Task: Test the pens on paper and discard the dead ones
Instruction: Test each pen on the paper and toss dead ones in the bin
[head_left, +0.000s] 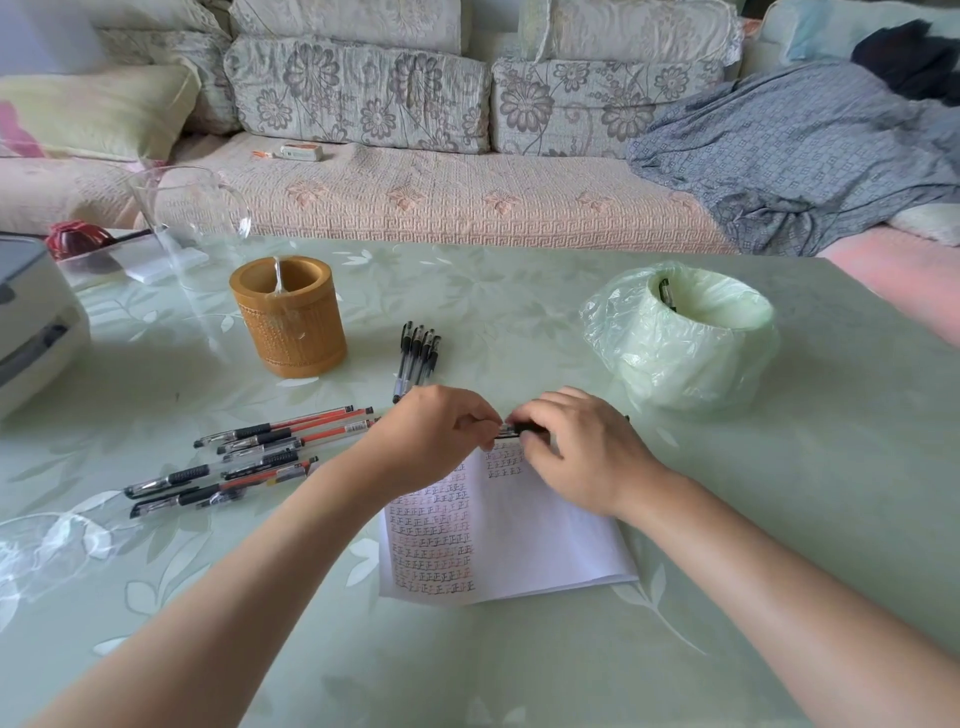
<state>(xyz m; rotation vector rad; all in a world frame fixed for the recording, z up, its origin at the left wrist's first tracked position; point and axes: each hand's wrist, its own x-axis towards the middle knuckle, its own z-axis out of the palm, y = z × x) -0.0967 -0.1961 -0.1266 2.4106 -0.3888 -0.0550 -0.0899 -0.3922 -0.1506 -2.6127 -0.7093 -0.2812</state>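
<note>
Fingers (480, 423) of left hand (441, 421) and right hand (576, 441) pinch one pen (514, 429) at frame centre | over paper (519, 540) | bin (685, 332) upper right

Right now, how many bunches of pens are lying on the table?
2: black pens right of the bamboo holder, red-barrelled pens left of the paper. Others may be hidden.

Soft daylight, faint glare on table (519, 270); wide-angle bowing at edges
</note>
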